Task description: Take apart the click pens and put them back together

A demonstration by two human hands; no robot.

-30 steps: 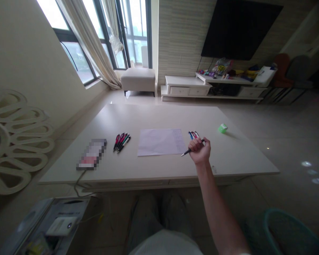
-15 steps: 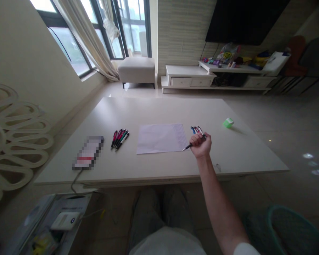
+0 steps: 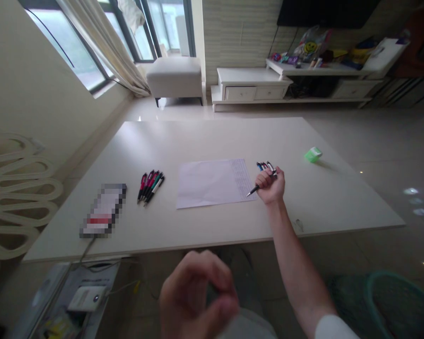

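Note:
My right hand (image 3: 273, 187) is closed in a fist around a dark pen (image 3: 253, 190), its tip pointing down and left over the written edge of a white sheet of paper (image 3: 205, 183). Just behind that fist, several pens (image 3: 263, 165) lie partly hidden. In the foreground, my left hand (image 3: 183, 296) is raised before the table's near edge, slightly blurred. Its fingers curl round towards the thumb, and nothing shows inside the ring they make. To the left of the paper rests a group of pens (image 3: 150, 187) with red, green, white and black barrels.
A blurred-out phone (image 3: 104, 209) with a cable lies at the left of the white table (image 3: 212, 136). A small green and white object (image 3: 313, 155) stands at the right. Below left is a box (image 3: 86, 299) holding a white device. A teal basket (image 3: 385, 282) sits low on the right.
My left hand has come into view at the bottom centre. My right hand still grips the pen over the paper's right side. The view has shifted a little.

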